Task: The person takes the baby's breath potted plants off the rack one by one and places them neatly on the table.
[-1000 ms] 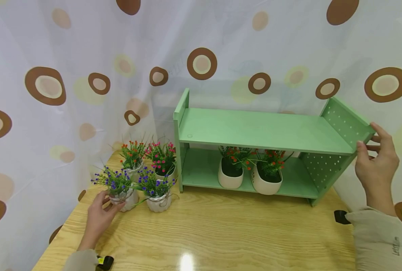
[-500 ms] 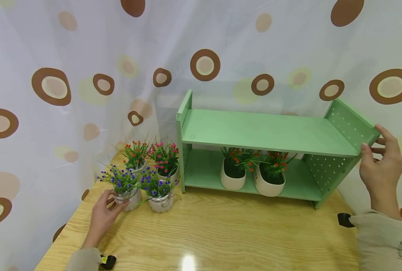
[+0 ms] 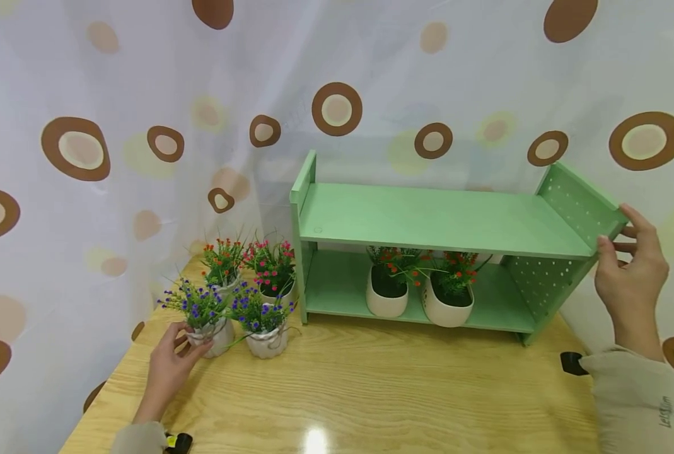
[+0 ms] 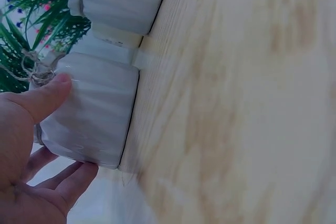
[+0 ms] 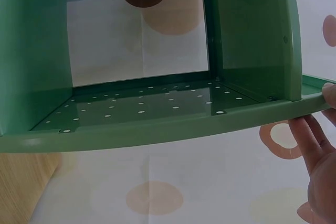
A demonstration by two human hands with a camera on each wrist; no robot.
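My left hand (image 3: 168,362) grips a white flowerpot (image 3: 220,338) of purple flowers at the table's left side. In the left wrist view, the thumb lies on the pot's twine-tied upper part, and the other fingers reach round its side; its base rests on the wood. Beside it stands another white pot (image 3: 267,343) with purple flowers. A green two-tier shelf (image 3: 439,217) stands at the back of the table. With thumb and fingers, my right hand (image 3: 633,277) holds the front edge of its perforated right side panel (image 5: 173,132).
Orange flowers (image 3: 223,257) and pink flowers (image 3: 270,263) in pots stand behind the purple ones, against the shelf's left side. On the lower tier are two cream pots (image 3: 387,302) with orange-red flowers. A spotted curtain (image 3: 371,50) hangs behind the wooden table (image 3: 382,384).
The head view shifts slightly and returns. Both hands keep their holds on the flowerpot and the shelf, and nothing else visibly moves.
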